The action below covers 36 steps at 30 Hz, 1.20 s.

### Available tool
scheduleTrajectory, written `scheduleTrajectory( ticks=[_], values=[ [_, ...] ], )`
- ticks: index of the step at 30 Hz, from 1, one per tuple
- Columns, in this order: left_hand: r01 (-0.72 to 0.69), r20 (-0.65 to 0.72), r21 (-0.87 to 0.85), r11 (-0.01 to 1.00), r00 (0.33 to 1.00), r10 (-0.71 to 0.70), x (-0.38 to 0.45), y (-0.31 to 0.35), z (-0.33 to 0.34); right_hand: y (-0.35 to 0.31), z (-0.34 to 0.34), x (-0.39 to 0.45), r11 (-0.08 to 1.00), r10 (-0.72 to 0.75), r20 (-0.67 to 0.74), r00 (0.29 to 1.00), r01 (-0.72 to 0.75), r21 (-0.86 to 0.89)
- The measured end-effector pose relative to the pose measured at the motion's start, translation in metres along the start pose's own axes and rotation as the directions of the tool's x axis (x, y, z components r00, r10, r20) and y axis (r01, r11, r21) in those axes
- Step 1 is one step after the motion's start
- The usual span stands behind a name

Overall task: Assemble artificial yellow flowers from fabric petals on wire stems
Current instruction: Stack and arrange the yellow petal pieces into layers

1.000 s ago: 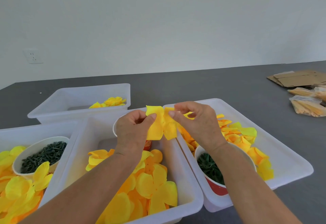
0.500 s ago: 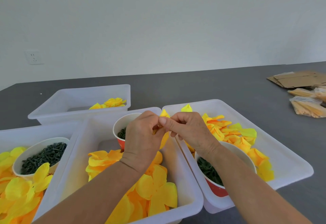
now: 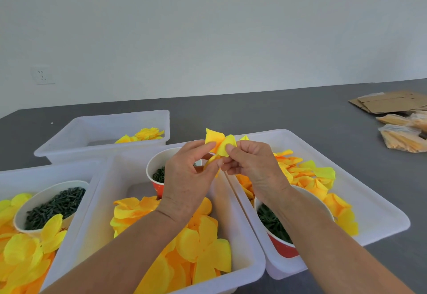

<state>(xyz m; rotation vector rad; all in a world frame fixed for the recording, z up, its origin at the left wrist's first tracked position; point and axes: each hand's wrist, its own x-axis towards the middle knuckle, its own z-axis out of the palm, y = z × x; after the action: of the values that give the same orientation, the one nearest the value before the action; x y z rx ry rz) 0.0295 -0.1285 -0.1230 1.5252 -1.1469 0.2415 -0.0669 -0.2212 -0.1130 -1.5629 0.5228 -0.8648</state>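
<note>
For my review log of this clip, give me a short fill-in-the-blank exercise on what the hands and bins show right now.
1. Both the left hand and the right hand pinch a cluster of yellow ____.
2. The far bin holds a few finished ____.
3. The cup behind the left hand has a ____ outside.
4. Flattened ____ lies at the table's far right.

Missing words: petals; flowers; red; cardboard

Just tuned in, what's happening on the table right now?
A person is putting a flower together. The left hand and right hand both pinch a cluster of yellow fabric petals, held up above the white bins of loose petals and cups of dark green stem parts.
</note>
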Motion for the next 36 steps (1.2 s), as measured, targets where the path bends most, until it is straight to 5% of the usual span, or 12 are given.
scheduleTrajectory(
  ticks=[10, 15, 23, 28, 36],
  values=[
    [0.192, -0.104, -0.06, 0.98, 0.975, -0.198, 0.003, -0.006, -0.003, 0.002, -0.002, 0.003, 0.984, 0.137, -0.033, 0.99, -0.132, 0.119],
    [0.325, -0.17, -0.151, 0.934, 0.922, -0.348, 0.007, -0.014, -0.004, 0.005, -0.005, 0.005, 0.995, 0.097, -0.125, 0.987, -0.092, 0.046],
    [0.448, -0.214, -0.082, 0.89, 0.865, -0.454, 0.011, -0.023, -0.01, 0.0, -0.011, 0.008, 0.978, 0.071, -0.219, 0.973, -0.025, 0.206],
    [0.3, -0.044, -0.029, 0.953, 0.953, -0.301, 0.005, -0.01, -0.007, 0.003, -0.007, 0.006, 0.997, -0.08, -0.239, 0.968, 0.083, 0.003],
    [0.25, 0.114, -0.133, 0.959, 0.965, -0.236, -0.002, 0.004, -0.003, 0.006, -0.004, 0.004, 0.877, -0.326, -0.169, 0.93, 0.231, -0.421]
  ],
)
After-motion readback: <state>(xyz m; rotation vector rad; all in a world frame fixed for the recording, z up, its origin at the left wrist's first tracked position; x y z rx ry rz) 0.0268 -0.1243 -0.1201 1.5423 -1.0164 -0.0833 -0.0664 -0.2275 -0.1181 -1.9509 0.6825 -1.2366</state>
